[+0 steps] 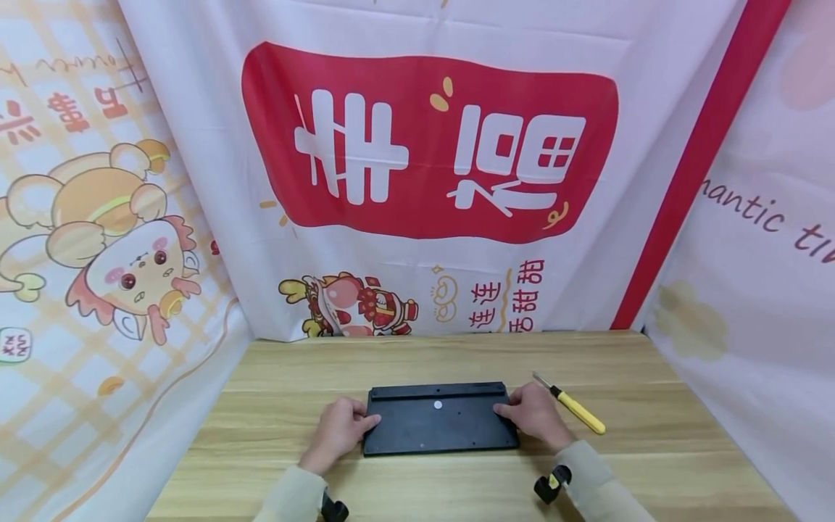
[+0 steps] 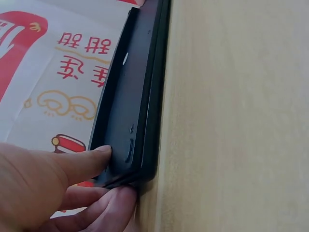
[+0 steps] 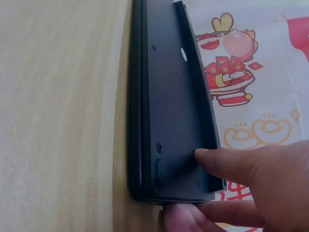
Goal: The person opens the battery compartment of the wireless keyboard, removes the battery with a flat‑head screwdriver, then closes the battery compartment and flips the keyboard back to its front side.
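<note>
A black keyboard [image 1: 438, 433], underside up, is held at both its short ends over the wooden table. Its underside has a raised bar along the far edge, small screw holes, rubber feet and a round white sticker [image 1: 438, 405]. At the left end, my left hand [image 1: 342, 429] pinches it, thumb on top and fingers beneath the corner in the left wrist view. My right hand [image 1: 536, 415] grips the right end the same way, its thumb [image 3: 217, 162] pressing on the underside. The keys face down and are hidden.
Just right of my right hand lies a screwdriver [image 1: 579, 413] with a yellow and black handle, its tip pointing away to the left. Printed cloth [image 1: 430, 22] hangs behind the wooden table [image 1: 287, 370] and along both sides.
</note>
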Demonstrator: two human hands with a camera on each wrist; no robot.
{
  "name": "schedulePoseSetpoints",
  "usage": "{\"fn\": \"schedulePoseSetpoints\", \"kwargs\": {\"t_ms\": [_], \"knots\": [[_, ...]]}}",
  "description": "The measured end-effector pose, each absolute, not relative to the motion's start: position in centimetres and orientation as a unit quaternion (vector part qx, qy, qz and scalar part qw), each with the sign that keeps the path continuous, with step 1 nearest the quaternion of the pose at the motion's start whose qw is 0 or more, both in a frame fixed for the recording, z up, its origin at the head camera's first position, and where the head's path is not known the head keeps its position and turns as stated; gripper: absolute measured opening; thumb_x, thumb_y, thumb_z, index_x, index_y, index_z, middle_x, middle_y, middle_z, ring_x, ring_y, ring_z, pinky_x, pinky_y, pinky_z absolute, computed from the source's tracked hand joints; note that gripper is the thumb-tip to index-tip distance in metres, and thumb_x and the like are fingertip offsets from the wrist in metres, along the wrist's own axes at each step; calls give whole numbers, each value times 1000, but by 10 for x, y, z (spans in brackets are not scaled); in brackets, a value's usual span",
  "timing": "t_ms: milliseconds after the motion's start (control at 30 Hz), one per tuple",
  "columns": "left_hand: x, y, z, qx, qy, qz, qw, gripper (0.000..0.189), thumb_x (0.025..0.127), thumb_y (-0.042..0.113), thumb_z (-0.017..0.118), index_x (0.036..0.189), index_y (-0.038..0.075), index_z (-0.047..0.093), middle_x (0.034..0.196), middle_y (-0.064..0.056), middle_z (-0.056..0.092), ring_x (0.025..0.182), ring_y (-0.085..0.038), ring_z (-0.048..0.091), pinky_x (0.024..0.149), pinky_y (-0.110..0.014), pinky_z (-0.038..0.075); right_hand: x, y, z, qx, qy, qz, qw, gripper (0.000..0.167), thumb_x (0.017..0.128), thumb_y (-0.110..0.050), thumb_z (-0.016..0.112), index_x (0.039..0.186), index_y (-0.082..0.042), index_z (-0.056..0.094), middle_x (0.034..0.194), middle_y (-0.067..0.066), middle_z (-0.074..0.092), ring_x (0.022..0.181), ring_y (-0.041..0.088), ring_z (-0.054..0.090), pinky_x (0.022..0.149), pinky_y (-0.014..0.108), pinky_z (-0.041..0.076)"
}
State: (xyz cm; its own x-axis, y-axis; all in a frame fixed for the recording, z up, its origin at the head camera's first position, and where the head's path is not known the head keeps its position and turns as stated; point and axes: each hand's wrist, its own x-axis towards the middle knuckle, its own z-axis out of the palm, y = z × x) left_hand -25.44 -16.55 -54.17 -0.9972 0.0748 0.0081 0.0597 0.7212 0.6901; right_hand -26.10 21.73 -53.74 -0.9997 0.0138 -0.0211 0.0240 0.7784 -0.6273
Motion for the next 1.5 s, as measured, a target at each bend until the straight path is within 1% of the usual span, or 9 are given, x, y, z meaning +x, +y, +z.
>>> {"fn": "schedulePoseSetpoints", "kwargs": {"t_ms": [233, 400, 500, 600, 733, 800, 1033, 1233, 1500], "knots": [[-256, -160, -537, 74, 953, 291, -50, 27, 92, 24, 84, 69, 14, 74, 59, 6, 60, 56, -10, 49, 57, -26, 40, -261, 208, -529, 11, 958, -285, 10, 55, 92, -30, 83, 51, -16, 49, 49, -6, 36, 43, 11, 39, 44, 22, 27], [-259, -159, -533, 80, 960, 264, -55, 29, 90, 25, 85, 68, 14, 71, 61, 6, 58, 57, -10, 49, 56, -25, 39, -264, 208, -523, 5, 962, -271, 17, 47, 93, -28, 83, 58, -14, 56, 53, -4, 41, 47, 13, 46, 45, 23, 32], [-261, -162, -532, 76, 955, 282, -41, 22, 90, 24, 86, 77, 11, 74, 66, 5, 62, 59, -9, 53, 57, -25, 44, -266, 213, -520, -10, 966, -258, 17, 36, 92, -27, 84, 68, -9, 64, 59, -2, 46, 52, 14, 48, 49, 25, 35], [-263, -167, -532, 78, 944, 319, -27, 18, 89, 20, 86, 93, 5, 76, 75, 2, 67, 68, -9, 60, 64, -28, 53, -269, 220, -515, -39, 969, -245, 0, 22, 91, -22, 85, 88, -3, 73, 72, 1, 58, 64, 15, 53, 56, 29, 43], [-271, -177, -532, 90, 922, 375, -15, 33, 90, 15, 85, 115, -3, 74, 96, -5, 74, 88, -15, 70, 80, -38, 63, -277, 228, -507, -113, 962, -244, -36, 30, 89, -16, 85, 113, 1, 76, 96, 9, 72, 83, 19, 63, 73, 38, 57], [-276, -181, -534, 92, 912, 399, -4, 42, 91, 15, 84, 126, -3, 70, 109, -8, 75, 99, -19, 73, 89, -40, 64, -281, 231, -502, -163, 955, -244, -44, 32, 89, -14, 85, 115, 1, 76, 103, 12, 75, 90, 22, 66, 79, 42, 60], [-293, -187, -544, 101, 891, 441, 20, 50, 94, 18, 81, 139, 4, 65, 128, -11, 72, 119, -27, 70, 104, -44, 60, -293, 228, -494, -280, 939, -197, -29, 30, 92, -15, 83, 117, -2, 76, 108, 11, 76, 96, 24, 70, 84, 41, 61], [-302, -186, -554, 110, 885, 452, 23, 44, 93, 17, 83, 132, 5, 69, 124, -8, 73, 115, -23, 69, 103, -44, 59, -299, 219, -498, -304, 934, -187, -21, 27, 92, -13, 83, 115, -1, 76, 107, 13, 77, 96, 24, 71, 84, 41, 63], [-304, -184, -561, 107, 891, 441, 19, 35, 93, 18, 83, 125, 9, 74, 122, -6, 74, 111, -20, 69, 102, -44, 59, -307, 214, -510, -309, 936, -165, -33, 23, 90, -15, 85, 110, -7, 77, 102, 5, 75, 90, 16, 69, 80, 36, 63]]}}
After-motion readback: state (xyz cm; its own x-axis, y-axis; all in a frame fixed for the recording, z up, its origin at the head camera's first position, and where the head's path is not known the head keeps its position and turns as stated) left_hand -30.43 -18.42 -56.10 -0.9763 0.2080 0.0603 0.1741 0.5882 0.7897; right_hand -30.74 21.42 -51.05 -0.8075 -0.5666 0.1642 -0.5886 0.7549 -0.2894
